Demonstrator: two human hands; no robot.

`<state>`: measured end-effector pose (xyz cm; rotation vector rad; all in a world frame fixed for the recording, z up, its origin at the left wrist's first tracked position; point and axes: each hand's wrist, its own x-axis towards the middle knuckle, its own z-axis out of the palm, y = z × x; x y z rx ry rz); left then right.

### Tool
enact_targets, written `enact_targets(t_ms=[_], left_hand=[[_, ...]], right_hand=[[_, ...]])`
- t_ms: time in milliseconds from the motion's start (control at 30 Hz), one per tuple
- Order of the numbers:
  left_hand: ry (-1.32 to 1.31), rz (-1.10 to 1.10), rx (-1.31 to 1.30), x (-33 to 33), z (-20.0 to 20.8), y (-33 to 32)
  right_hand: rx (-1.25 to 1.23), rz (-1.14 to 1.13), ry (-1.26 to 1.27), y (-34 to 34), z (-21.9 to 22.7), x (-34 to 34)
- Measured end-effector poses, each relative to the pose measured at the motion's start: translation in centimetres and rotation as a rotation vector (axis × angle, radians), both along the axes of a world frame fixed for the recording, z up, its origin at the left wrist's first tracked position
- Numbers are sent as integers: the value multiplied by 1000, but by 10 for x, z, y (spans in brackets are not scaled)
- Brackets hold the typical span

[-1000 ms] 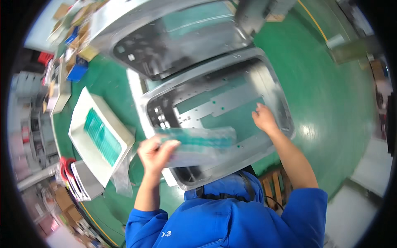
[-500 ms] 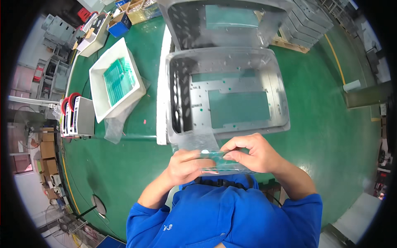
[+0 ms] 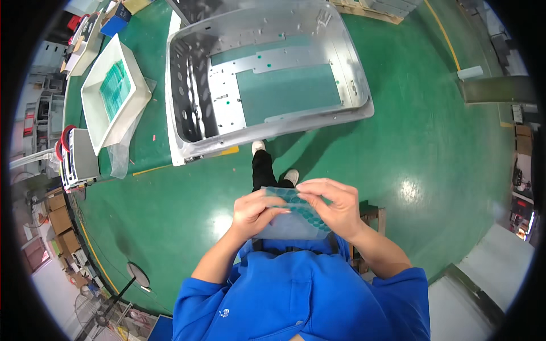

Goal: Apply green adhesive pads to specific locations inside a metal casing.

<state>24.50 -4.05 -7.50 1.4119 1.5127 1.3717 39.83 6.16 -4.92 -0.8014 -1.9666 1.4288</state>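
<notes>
A translucent sheet with rows of green round stickers (image 3: 310, 216) is held in front of my waist. My left hand (image 3: 253, 213) pinches its left side between thumb and fingers. The thumb and fingertips of my right hand (image 3: 335, 206) close on its upper right part, beside the green rounds. Beyond both hands lies an open silvery metal shell (image 3: 355, 96), apart from them. Flat green film pieces (image 3: 290, 94) cover much of its floor, and small green dots sit on the bare metal around them. Whether a single sticker is between my right fingertips cannot be seen.
On the green-topped table at left stands a white bin (image 3: 129, 107) holding green sheets (image 3: 115, 85). A clear plastic bag (image 3: 120, 162) hangs by it. Nearby is a white box with red rings (image 3: 84, 152). A stool (image 3: 372, 219) stands right of my waist.
The shell and table have shifted up and left in view, and my shoes and legs now show. The sheet has tilted so its green rounds face up; both hands still hold it.
</notes>
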Motion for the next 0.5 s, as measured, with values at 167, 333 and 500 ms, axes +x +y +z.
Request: enact_targets(t_ms=[167, 333, 500], left_hand=[[-29, -34, 60, 2, -8, 10], [-64, -119, -18, -4, -9, 20], [-157, -50, -126, -11, -21, 25]], right_hand=[[295, 7, -18, 6, -10, 5], [496, 82, -67, 18, -18, 6], [203, -220, -139, 47, -35, 3]])
